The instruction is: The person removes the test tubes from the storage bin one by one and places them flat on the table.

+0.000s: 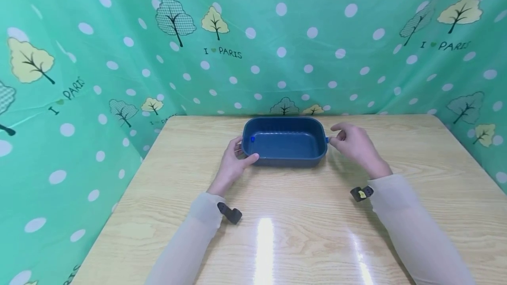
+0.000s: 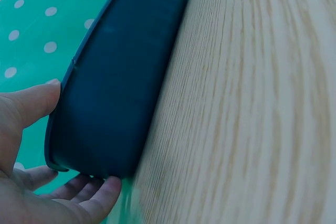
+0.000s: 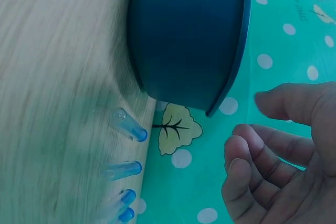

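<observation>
A dark blue rectangular plastic basin (image 1: 283,162) with rounded corners sits near the far edge of the wooden table. My left hand (image 1: 233,162) grips its left end, thumb over the near rim and fingers against the outer wall. In the left wrist view the left thumb (image 2: 39,100) presses the rim. Off the basin's right end is my right hand (image 1: 354,144), fingers loosely bent, thumb and forefinger apart. The right wrist view shows nothing between the right fingers (image 3: 241,182). A small bright blue piece (image 1: 327,140) shows between basin and right hand; another blue piece (image 1: 252,139) appears inside the basin.
Several clear tube-like items with blue ends, such as one slim tube (image 3: 128,124), appear beside the basin in the right wrist view, partly blurred. A green polka-dot curtain (image 1: 269,43) borders the table (image 1: 301,214) at the back and sides.
</observation>
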{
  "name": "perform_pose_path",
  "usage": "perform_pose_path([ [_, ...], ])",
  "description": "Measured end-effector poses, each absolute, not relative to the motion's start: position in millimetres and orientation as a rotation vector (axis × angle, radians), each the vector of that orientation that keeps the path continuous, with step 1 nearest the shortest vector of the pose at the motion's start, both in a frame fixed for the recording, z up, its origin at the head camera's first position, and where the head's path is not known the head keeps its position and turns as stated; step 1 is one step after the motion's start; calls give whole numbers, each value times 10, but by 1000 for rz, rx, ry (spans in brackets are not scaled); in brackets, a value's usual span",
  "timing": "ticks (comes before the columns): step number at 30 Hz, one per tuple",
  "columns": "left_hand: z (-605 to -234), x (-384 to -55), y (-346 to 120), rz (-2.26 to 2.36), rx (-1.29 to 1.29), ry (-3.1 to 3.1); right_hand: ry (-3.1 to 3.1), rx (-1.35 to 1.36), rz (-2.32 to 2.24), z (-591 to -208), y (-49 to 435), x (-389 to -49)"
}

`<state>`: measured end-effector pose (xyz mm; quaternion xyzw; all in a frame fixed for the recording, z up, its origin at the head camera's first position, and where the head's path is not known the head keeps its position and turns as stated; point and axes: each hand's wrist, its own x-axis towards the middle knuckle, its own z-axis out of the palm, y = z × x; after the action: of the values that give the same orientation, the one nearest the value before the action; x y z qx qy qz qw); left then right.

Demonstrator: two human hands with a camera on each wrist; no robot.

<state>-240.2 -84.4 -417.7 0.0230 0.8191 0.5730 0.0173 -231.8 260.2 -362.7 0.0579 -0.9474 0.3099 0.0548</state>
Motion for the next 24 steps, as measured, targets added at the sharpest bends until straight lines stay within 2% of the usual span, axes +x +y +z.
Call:
perform_pose_path([
  [24,-4177,-2407,-839,1816,68,2539,-2861,246,919,-3608,2294,-2392],
])
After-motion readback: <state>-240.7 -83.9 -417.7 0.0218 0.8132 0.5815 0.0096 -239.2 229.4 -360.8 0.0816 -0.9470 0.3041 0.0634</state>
